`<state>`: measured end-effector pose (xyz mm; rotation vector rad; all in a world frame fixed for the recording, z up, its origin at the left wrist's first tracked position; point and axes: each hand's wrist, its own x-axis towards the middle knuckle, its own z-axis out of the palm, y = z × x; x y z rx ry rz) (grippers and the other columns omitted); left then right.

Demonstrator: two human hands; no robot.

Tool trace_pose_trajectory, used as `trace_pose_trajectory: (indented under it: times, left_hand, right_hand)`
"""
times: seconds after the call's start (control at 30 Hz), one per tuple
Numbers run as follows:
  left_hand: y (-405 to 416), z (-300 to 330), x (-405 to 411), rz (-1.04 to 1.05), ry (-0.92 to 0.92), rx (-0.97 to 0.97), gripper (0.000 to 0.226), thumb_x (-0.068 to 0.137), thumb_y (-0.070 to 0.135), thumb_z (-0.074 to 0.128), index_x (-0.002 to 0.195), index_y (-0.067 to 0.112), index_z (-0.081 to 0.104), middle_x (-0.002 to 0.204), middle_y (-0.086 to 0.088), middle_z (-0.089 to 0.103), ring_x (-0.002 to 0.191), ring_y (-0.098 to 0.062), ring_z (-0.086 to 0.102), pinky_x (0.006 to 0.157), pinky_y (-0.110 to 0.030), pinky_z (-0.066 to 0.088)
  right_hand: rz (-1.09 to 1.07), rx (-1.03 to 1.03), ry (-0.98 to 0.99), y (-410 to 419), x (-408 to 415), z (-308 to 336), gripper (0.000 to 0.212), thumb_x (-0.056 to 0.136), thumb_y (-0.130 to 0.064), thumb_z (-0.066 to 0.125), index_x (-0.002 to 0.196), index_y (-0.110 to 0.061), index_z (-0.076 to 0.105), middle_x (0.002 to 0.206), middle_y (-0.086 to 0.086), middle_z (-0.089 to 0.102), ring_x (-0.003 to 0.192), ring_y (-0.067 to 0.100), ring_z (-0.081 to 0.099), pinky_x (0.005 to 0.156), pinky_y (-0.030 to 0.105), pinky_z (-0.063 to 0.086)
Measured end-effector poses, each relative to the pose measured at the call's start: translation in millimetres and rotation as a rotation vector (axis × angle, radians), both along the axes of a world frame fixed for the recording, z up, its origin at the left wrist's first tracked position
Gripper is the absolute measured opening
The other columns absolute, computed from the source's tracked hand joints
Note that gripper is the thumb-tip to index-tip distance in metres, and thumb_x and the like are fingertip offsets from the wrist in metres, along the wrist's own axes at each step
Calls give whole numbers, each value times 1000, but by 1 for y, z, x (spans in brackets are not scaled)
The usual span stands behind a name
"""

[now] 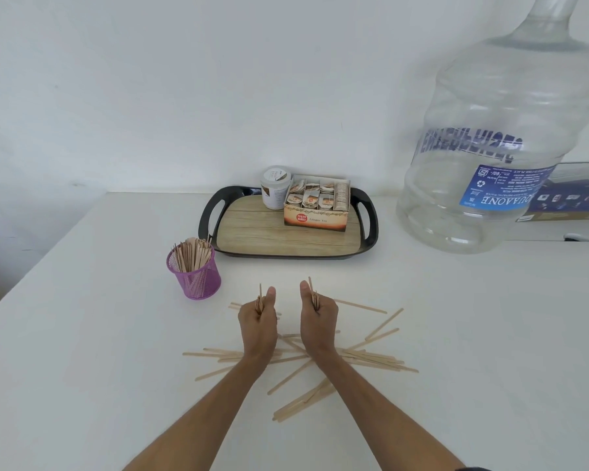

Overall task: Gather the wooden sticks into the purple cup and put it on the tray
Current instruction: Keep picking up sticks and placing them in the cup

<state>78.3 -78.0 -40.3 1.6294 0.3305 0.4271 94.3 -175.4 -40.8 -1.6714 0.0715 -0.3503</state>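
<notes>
1. Standing at the far right, a big clear water jug (500, 137) is looming over the white table (82, 334), well apart from my work.
2. Waiting at the back, the black tray (288, 229) is already carrying a tea box (317, 207) and a white jar (274, 186); its bare wood-look front half is, I judge, where the cup should go.
3. Sitting just in front of the tray's left corner, not yet on it, the purple cup (194, 271) is standing upright and packed with sticks, near enough for an easy drop-in.
4. Lying fanned across the table under and around my wrists, many loose wooden sticks (371, 355) are waiting, so I reckon the gathering is far from over.
5. I'm clenching my left hand (257, 317) around a small upright bundle of sticks, thumb up.
6. I'm fisting my right hand (318, 312) around another bundle the same way, forearms stretching forward side by side.
</notes>
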Motion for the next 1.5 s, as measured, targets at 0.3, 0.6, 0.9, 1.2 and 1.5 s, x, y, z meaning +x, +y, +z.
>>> trace_pose_trajectory:
  times: [0.3, 0.6, 0.9, 1.2, 1.5]
  left_hand:
    - [5, 9, 2, -27, -2, 29, 63, 96, 47, 50, 50, 6, 36, 45, -6, 31, 44, -19, 28, 42, -28, 30]
    - [-1, 5, -2, -69, 50, 6, 61, 95, 30, 62, 47, 22, 24, 45, 2, 22, 45, -16, 20, 46, -30, 24]
    - [1, 15, 4, -108, -85, 117, 61, 97, 25, 61, 49, 22, 22, 43, 10, 20, 44, -10, 18, 44, -20, 24]
    - [9, 7, 2, -75, 13, 70, 59, 96, 38, 59, 48, 21, 29, 44, 7, 24, 44, -10, 21, 43, -23, 23]
    - [21, 10, 6, -129, -8, 25, 69, 103, 43, 36, 52, 1, 55, 41, -6, 50, 39, -13, 47, 49, -23, 42]
  right_hand:
    - [-2, 62, 28, -4, 6, 11, 57, 101, -28, 52, 50, -16, 30, 45, 3, 27, 45, 18, 23, 46, 34, 20]
    - [9, 71, -13, 4, 2, 13, 58, 97, -14, 60, 52, -14, 23, 47, 0, 20, 48, 14, 19, 49, 33, 21]
    - [48, 43, -36, 1, 1, 20, 57, 95, -18, 61, 52, -4, 28, 46, 17, 27, 46, 22, 26, 47, 40, 26]
    - [102, 32, 39, -1, 0, 11, 60, 101, -25, 53, 49, -7, 28, 43, -1, 26, 44, 17, 23, 45, 31, 21]
    - [177, 10, 65, 9, 3, 16, 63, 105, -25, 41, 45, -13, 32, 42, 0, 30, 42, 17, 26, 47, 32, 23]
